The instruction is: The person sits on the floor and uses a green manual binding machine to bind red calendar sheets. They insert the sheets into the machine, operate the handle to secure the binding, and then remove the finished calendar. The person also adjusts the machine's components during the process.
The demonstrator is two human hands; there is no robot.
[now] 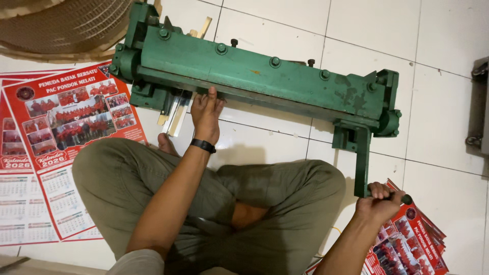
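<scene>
Crossed legs [214,203] fill the foreground on the tiled floor [448,102]. Right hand [379,199] grips the green bending machine's [254,76] lever [362,163]; left hand [206,113] presses flat at its jaw beside metal strips [175,114] (calendars [61,147] lie alongside). Clamping seems underway; swinging the lever likely needs steady force.

Long green-painted metal bending machine [265,84]: lies diagonally across the white tiled floor, bolts along its top beam, paint worn, lever handle [362,163] hanging down at its right end.

Red wall calendars [61,147] spread on white tiled floor [438,117]; second calendar stack [407,244] lower right; corrugated cardboard roll [66,23] top left.
</scene>
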